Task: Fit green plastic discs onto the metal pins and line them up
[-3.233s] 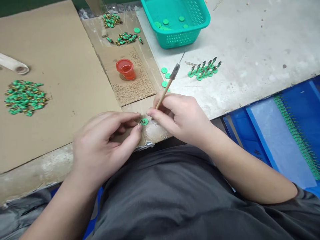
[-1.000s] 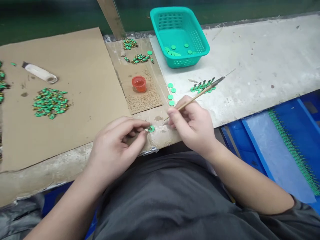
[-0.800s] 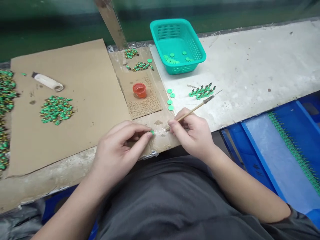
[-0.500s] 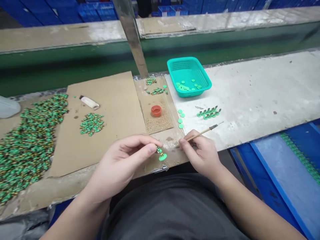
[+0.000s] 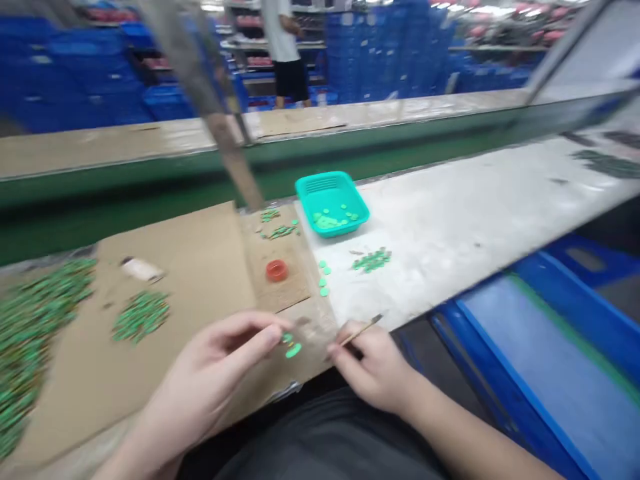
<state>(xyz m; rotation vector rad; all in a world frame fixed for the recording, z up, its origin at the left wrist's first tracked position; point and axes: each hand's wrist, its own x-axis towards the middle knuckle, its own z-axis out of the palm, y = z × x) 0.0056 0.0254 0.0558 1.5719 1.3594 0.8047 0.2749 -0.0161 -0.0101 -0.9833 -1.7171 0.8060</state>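
Note:
Between thumb and fingers, my left hand [image 5: 227,360] pinches a small green figurine [image 5: 290,345] with a round green base at its lower end. A thin brush [image 5: 361,329] is gripped in my right hand [image 5: 373,363], its dark end pointing up and right. Ahead of my hands stands a small red cup [image 5: 277,270] on a piece of cardboard. Several loose green discs [image 5: 324,283] lie in a column right of the cup. Farther right is a group of figurines [image 5: 372,260] on the white surface. The picture is smeared by motion, so fine detail is lost.
A turquoise basket [image 5: 333,230] holds more green discs. On the left cardboard [image 5: 210,267] are a small heap of green pieces [image 5: 141,316] and a whitish tube [image 5: 142,269]; a large pile [image 5: 40,333] lies beyond. A blue tray [image 5: 540,360] stands lower right. A person [image 5: 283,47] stands behind.
My view has tilted up and swung right, bringing a person and shelves into sight. Both hands keep their hold on the figurine and the brush.

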